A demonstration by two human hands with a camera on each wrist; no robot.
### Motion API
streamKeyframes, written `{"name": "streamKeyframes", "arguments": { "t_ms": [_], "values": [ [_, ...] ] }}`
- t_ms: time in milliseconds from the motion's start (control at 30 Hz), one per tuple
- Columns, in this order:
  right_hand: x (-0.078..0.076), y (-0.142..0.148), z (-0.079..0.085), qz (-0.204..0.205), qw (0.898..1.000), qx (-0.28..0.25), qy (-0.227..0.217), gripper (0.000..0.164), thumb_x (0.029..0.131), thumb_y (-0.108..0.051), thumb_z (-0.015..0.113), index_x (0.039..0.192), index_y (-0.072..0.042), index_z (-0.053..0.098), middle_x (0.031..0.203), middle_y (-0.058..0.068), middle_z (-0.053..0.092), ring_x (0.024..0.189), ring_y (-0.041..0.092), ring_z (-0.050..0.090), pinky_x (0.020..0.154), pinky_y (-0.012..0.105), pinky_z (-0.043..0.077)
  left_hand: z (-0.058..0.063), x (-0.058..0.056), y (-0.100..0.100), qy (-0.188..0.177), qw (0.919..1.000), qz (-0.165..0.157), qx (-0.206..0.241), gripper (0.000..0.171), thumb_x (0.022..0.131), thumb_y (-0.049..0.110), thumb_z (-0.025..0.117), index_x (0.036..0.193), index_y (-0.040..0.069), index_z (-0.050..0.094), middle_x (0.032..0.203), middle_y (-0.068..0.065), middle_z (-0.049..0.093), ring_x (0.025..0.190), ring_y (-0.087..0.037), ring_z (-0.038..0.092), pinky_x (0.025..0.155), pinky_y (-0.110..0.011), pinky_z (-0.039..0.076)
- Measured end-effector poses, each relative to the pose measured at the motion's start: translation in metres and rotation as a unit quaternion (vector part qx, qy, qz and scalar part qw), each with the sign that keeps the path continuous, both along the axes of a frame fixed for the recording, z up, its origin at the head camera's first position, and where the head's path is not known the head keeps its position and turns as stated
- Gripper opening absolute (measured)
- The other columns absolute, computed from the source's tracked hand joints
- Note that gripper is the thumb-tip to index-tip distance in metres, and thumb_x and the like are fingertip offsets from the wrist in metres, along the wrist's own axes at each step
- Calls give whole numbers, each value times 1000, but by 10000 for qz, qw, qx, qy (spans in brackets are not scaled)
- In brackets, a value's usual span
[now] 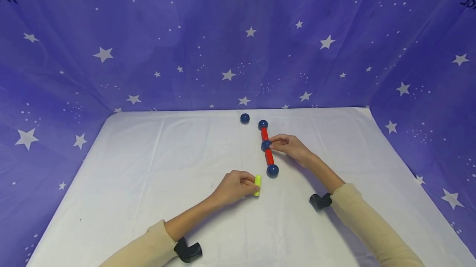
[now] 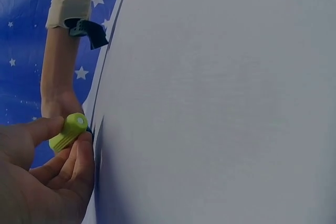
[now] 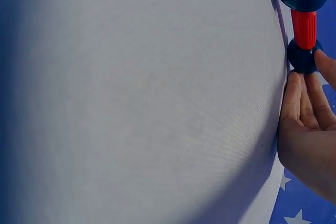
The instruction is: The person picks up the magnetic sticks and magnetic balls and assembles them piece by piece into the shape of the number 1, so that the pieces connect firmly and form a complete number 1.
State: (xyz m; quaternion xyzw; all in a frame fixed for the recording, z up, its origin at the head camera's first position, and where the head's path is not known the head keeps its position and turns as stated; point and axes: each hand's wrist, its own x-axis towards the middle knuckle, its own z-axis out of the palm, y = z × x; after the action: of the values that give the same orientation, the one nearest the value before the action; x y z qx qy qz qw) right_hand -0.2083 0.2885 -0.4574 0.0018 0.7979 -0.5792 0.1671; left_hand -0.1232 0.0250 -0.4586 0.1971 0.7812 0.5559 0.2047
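Head view: left hand is pinching a yellow-green rod at lower centre, right hand the middle blue ball near centre.

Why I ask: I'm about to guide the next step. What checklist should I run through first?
1. Left hand pinches yellow-green stick: ok.
2. Right hand holds middle blue ball: ok.
3. Red sticks link near blue ball, middle blue ball and far blue ball: ok.
4. Yellow-green stick touches near blue ball: not ok, they are apart.
5. Loose blue ball lies apart from far blue ball: ok.
6. Red sticks firmly attached: cannot tell.
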Motion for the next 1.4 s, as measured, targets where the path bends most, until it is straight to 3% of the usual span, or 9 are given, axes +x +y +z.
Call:
{"name": "streamKeyframes", "arguments": {
  "t_ms": [233, 633, 1400],
  "values": [
    [-1, -1, 1, -45, 9999, -96, -35, 37, 93, -18, 73, 124, -1, 65, 112, 10, 72, 115, 28, 58, 106, 46, 35, 3, 0, 16, -67, 9999, 53, -106, 20, 84, 13, 78, 99, -1, 74, 74, 3, 70, 63, -5, 59, 55, -19, 45],
    [0, -1, 2, -44, 10000, -26, -21, 39, 92, -22, 74, 124, -2, 65, 113, 10, 71, 117, 29, 55, 108, 51, 32, 2, -1, 36, -537, 9982, 251, -7, 16, 82, 15, 82, 89, 2, 76, 70, 3, 71, 64, -13, 68, 57, -23, 52],
    [0, -2, 2, -108, 9999, 106, -40, 37, 92, -20, 73, 124, -3, 66, 113, 9, 71, 118, 30, 54, 108, 52, 32, 1, 1, 49, -921, 9951, 366, -64, 15, 81, 14, 84, 84, 3, 75, 66, 1, 70, 59, -10, 66, 55, -21, 52]
  ]
}}
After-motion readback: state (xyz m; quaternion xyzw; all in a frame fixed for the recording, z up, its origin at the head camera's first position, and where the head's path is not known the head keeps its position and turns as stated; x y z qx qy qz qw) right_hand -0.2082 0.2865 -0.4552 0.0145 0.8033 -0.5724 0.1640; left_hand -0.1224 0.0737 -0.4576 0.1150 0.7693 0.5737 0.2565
